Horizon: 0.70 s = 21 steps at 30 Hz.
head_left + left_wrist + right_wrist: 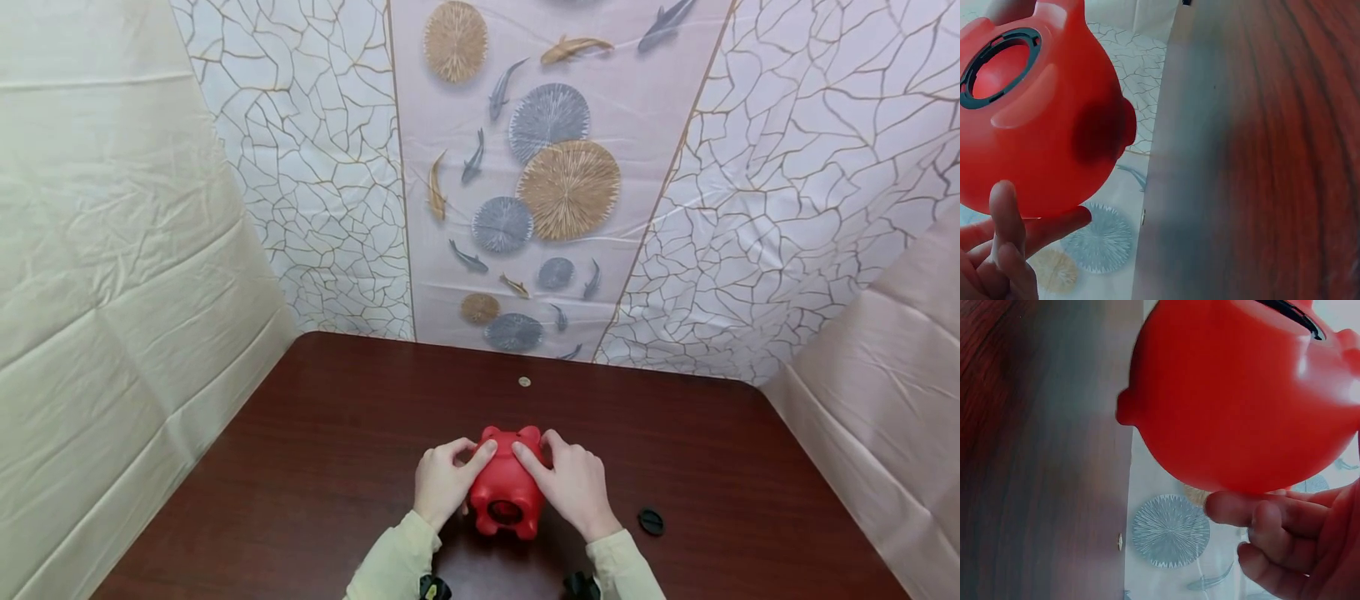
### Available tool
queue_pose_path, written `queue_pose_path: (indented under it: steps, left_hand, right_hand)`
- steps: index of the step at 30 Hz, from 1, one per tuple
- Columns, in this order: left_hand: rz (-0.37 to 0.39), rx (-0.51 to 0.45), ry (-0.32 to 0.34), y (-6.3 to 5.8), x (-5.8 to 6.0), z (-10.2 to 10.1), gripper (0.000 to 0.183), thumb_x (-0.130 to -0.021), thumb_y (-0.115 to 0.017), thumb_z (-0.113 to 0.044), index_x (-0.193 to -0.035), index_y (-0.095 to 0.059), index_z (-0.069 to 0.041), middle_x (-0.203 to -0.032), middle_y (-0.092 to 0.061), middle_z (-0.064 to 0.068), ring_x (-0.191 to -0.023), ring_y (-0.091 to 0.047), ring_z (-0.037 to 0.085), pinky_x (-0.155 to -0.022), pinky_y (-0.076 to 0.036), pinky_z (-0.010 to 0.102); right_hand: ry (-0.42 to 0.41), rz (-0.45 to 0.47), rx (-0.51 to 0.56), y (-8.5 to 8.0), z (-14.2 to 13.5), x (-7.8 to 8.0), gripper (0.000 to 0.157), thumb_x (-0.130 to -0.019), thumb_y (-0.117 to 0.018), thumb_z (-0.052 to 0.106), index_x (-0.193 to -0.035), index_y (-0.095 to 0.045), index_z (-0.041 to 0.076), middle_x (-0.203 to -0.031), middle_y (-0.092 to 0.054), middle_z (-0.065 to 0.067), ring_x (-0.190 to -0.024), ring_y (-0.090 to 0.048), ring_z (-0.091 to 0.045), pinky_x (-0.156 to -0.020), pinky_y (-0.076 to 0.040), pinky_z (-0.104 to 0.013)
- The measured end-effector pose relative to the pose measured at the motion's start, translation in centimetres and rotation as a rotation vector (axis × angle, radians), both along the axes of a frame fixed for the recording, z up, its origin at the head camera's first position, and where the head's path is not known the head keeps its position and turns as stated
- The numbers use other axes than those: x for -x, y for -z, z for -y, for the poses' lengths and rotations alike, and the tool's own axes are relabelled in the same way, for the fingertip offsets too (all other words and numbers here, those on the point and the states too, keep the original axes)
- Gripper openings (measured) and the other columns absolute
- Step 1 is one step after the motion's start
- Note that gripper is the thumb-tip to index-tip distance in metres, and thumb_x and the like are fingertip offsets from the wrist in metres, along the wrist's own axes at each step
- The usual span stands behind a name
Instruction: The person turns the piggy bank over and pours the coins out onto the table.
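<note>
- Head: left hand [442, 483] at nine o'clock and right hand [575, 483] at three grip the red piggy bank [507, 483] over the table [322, 467]; a coin [524, 382] lies toward twelve, a black cap [651, 522] just past three.
- Left wrist: piggy bank at ten, fingers [1007, 212] against it.
- Right wrist: piggy bank at two, fingers beneath.

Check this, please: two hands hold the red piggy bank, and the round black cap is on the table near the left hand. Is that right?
Not the left hand: the head view shows the round black cap on the table near the right hand. Both hands do hold the red piggy bank.
</note>
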<state>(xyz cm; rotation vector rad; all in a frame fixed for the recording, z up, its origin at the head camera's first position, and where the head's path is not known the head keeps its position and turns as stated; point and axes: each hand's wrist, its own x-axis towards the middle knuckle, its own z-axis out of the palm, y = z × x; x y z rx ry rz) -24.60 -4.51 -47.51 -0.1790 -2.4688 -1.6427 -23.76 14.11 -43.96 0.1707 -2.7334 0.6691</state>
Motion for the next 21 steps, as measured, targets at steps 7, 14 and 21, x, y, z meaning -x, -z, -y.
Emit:
queue_pose_path:
  steps: [7, 14, 21]
  left_hand:
    - [-0.019, 0.081, -0.049, 0.2, 0.1, 0.0, 0.044, -0.085, -0.062, -0.059, -0.093, -0.075, -0.017, -0.054, -0.067, 0.0, -0.037, -0.054, 0.002, -0.049, -0.046, 0.022]
    - [-0.097, 0.166, -0.081, 0.7, 0.2, 0.1, 0.042, -0.087, -0.059, -0.057, -0.104, -0.075, -0.021, -0.077, -0.076, 0.0, -0.068, -0.069, 0.009, -0.064, -0.049, 0.026]
    - [-0.122, 0.268, 0.016, 1.0, 0.4, 0.1, 0.049, -0.095, -0.05, -0.054, -0.13, -0.06, -0.02, -0.07, -0.069, 0.003, -0.067, -0.064, 0.017, -0.068, -0.051, 0.034]
  right_hand:
    - [0.009, 0.079, -0.014, 0.0, 0.2, 0.1, 0.044, -0.09, -0.057, 0.055, -0.088, -0.061, 0.011, -0.047, -0.042, 0.003, -0.044, -0.04, -0.011, -0.049, -0.033, -0.025]
    - [0.001, 0.084, -0.047, -0.1, 0.2, 0.1, 0.048, -0.089, -0.057, 0.057, -0.094, -0.059, 0.01, -0.046, -0.042, 0.002, -0.042, -0.04, -0.012, -0.047, -0.034, -0.026]
    - [0.011, 0.053, -0.077, -0.2, 0.0, 0.0, 0.054, -0.086, -0.058, 0.061, -0.109, -0.058, 0.012, -0.048, -0.047, 0.003, -0.045, -0.045, -0.011, -0.049, -0.037, -0.026]
